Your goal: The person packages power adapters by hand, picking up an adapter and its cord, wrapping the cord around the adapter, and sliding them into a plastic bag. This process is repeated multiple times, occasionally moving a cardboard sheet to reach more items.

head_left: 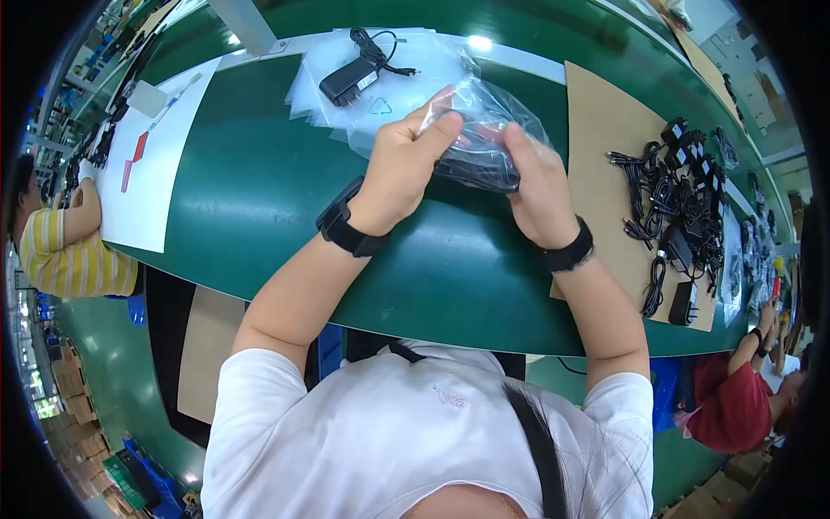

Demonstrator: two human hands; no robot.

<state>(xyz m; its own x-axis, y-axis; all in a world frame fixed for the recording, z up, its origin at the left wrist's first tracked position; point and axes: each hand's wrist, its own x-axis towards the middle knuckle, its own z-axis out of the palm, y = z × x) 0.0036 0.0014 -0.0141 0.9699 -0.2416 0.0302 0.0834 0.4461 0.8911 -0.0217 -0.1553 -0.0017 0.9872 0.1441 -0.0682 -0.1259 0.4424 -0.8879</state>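
Note:
Both my hands hold a clear plastic bag (494,104) above the green table, with a black item (478,167) inside it, most likely a power adapter; the film and my fingers partly cover it. My left hand (405,164) pinches the bag's left side, thumb on top. On the other side my right hand (540,177) grips the bag, thumb also on top. Just beyond my left hand lies a stack of flat clear bags (313,65). On that stack rests a black power adapter (349,82) with its cable coiled beside it.
A brown cardboard sheet (596,112) on the right bears a pile of black adapters and cables (683,186). At the left is a white sheet (177,160) with red strips (140,147). A metal post (245,26) stands at the back edge. People sit at both sides.

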